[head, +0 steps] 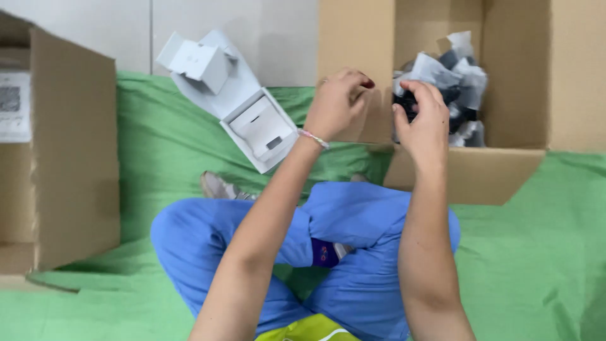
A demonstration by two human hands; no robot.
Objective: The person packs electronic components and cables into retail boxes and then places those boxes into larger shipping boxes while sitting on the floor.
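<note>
Sitting cross-legged on a green cloth (536, 252), we are facing an open cardboard box (505, 170) filled with plastic-wrapped black parts (461, 76). An opened white carton (243, 101) is lying beside our left arm. Our left hand (334, 104) is curling its fingers shut, and our right hand (424, 120) is pinching a small black part (407, 101) at the box mouth.

- An open brown cardboard box (505, 170) lies at upper right, holding grey-and-black plastic-wrapped packets (457, 69).
- A small white carton (262, 126), lid (199, 63) flipped open, lies on the green cloth at upper centre.
- A tall brown cardboard box (72, 158) stands at left, bearing a white label (14, 106).
</note>
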